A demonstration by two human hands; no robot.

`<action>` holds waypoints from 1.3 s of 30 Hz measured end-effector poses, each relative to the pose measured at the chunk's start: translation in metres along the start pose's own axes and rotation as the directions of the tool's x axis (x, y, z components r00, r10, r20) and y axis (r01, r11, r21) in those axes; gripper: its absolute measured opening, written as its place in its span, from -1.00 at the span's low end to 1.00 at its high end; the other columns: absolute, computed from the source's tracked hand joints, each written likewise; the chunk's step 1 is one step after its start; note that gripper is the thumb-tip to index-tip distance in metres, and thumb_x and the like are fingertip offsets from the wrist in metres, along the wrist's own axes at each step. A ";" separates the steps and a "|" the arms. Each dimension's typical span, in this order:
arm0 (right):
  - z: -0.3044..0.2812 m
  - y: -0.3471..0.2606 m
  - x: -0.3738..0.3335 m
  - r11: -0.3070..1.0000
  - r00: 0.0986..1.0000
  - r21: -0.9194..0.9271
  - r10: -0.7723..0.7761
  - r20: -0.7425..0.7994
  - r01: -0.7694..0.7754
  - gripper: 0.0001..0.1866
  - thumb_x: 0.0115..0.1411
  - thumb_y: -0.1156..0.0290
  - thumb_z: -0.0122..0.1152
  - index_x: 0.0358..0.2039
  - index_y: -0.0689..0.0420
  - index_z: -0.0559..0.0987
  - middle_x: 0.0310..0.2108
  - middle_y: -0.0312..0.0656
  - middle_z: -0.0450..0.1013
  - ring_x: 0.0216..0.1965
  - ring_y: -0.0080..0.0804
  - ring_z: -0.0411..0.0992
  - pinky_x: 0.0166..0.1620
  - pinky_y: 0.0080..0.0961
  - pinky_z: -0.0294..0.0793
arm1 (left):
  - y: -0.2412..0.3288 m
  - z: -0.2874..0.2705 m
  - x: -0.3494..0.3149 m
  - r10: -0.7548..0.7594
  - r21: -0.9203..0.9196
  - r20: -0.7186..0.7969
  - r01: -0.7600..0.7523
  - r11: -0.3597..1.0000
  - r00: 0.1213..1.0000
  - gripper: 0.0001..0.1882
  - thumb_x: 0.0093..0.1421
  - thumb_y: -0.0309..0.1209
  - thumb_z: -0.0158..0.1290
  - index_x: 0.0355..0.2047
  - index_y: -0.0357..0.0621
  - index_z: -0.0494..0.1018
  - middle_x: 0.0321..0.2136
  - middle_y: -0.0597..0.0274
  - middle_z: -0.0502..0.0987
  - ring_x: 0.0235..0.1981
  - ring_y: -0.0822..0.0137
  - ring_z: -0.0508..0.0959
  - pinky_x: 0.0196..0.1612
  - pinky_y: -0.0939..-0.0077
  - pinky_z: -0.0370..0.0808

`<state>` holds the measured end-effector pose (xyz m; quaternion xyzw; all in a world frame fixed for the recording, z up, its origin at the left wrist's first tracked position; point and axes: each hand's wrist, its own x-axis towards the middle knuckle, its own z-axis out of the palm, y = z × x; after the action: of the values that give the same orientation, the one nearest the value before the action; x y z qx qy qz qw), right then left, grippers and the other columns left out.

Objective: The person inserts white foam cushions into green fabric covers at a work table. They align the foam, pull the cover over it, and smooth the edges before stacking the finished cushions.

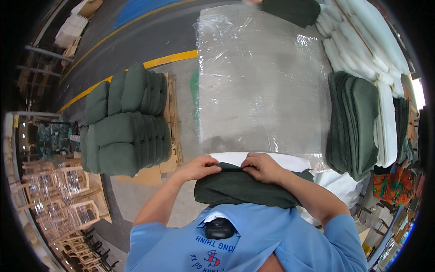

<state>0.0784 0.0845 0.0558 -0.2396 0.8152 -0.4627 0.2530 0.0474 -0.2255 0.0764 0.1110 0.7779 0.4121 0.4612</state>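
Note:
A dark green fabric cushion cover [244, 187] lies bunched across the near edge of the table, close against my blue shirt. My left hand [202, 167] pinches its upper edge between thumb and fingers. Just to the right, my right hand [263, 167] grips the same edge, with a short stretch of cloth between the two. Beyond the cover, a white foam pad [285, 160] shows as a curved strip on the table; the rest of it is hidden by the cloth and my hands.
Plastic film wraps the grey table [263, 86]. Stacked green cushions [122, 122] stand on a pallet at left. Flat green covers [353, 122] hang at the right edge, beside white padding [362, 41]. At the far end, someone's hand [253, 2] touches another green piece [292, 11].

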 end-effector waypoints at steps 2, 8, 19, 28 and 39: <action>0.002 -0.005 0.000 0.980 0.983 -0.106 -0.173 -0.054 0.167 -0.86 0.19 0.42 0.31 -0.23 0.10 0.65 -0.25 -0.18 0.53 -0.19 -0.12 0.56 -0.16 -0.23 0.60 | 0.016 -0.003 0.013 -0.210 -0.217 0.094 0.226 0.949 0.973 -0.68 0.41 -0.20 0.17 -0.08 -0.21 0.65 -0.35 0.38 0.55 -0.22 0.45 0.50 -0.07 0.52 0.47; -0.004 -0.016 -0.008 0.869 0.920 -0.308 -0.385 0.073 0.388 -0.79 -0.03 0.52 0.36 -0.32 0.05 0.65 -0.31 -0.27 0.51 -0.22 -0.20 0.51 -0.20 -0.31 0.61 | 0.010 0.011 0.020 -0.104 -0.062 0.169 0.115 0.991 0.980 -0.76 0.36 -0.24 0.21 -0.20 -0.17 0.64 -0.41 0.37 0.56 -0.32 0.45 0.47 -0.16 0.45 0.46; -0.006 -0.007 -0.010 0.963 0.994 0.264 0.069 -0.085 -0.045 -0.88 0.33 0.41 0.30 -0.19 0.14 0.69 -0.26 -0.23 0.55 -0.24 -0.37 0.50 -0.15 -0.45 0.55 | 0.015 0.039 0.011 -0.043 -0.125 -0.196 0.019 0.992 0.980 -0.91 0.35 -0.44 0.14 -0.23 -0.19 0.53 -0.41 0.32 0.51 -0.34 0.47 0.43 -0.21 0.49 0.43; -0.011 0.032 0.013 0.557 0.859 0.655 0.344 0.378 -0.511 -0.59 0.56 0.17 -0.01 0.11 0.19 0.64 -0.09 -0.26 0.59 -0.10 -0.50 0.45 0.02 -0.48 0.44 | 0.024 0.038 0.052 -0.018 -0.479 -0.419 -0.204 0.853 0.908 -0.78 0.46 -0.33 0.04 -0.16 -0.27 0.48 -0.45 0.17 0.52 -0.38 0.31 0.53 -0.24 0.35 0.48; -0.012 0.042 0.013 0.562 0.853 0.643 0.308 0.421 -0.520 -0.61 0.56 0.20 -0.02 0.14 0.18 0.62 0.00 -0.24 0.57 -0.02 -0.50 0.48 0.08 -0.50 0.44 | 0.036 -0.001 0.046 -0.261 0.167 0.229 0.227 0.960 0.938 -0.65 0.26 -0.15 0.29 -0.18 -0.21 0.63 -0.42 0.23 0.60 -0.34 0.36 0.54 -0.24 0.39 0.49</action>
<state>0.0549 0.1035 0.0215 0.0250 0.5494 -0.6418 0.5344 0.0134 -0.1778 0.0742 0.0958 0.7483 0.2797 0.5938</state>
